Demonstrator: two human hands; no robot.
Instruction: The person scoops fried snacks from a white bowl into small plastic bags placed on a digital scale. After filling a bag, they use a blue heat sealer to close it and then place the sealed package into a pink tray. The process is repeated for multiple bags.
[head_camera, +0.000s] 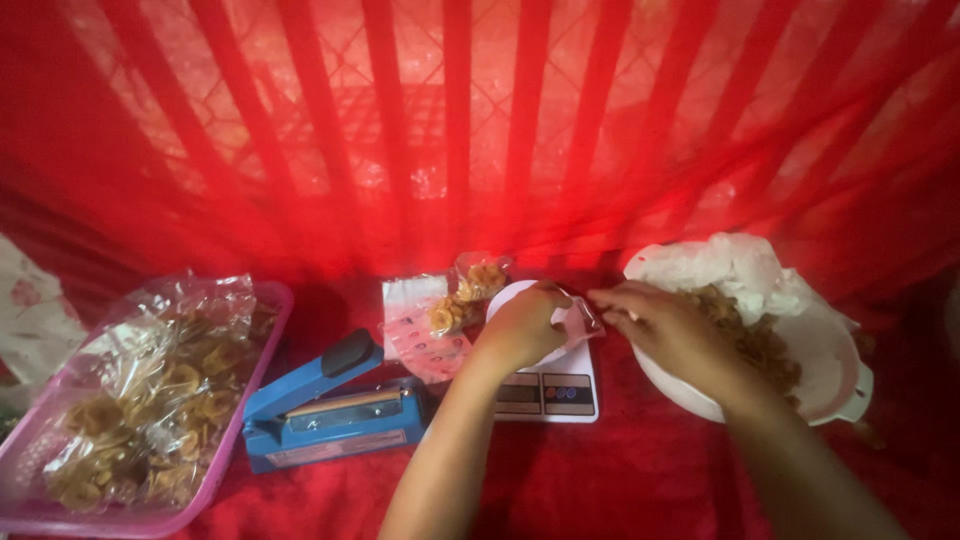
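Behind left hand (522, 325): scale (551, 388) half hidden.

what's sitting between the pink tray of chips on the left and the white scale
In the head view, a blue impulse heat sealer lies on the red cloth between the pink plastic tray and the white digital scale.

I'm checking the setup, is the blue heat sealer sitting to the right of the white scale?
No, the blue heat sealer sits left of the white scale.
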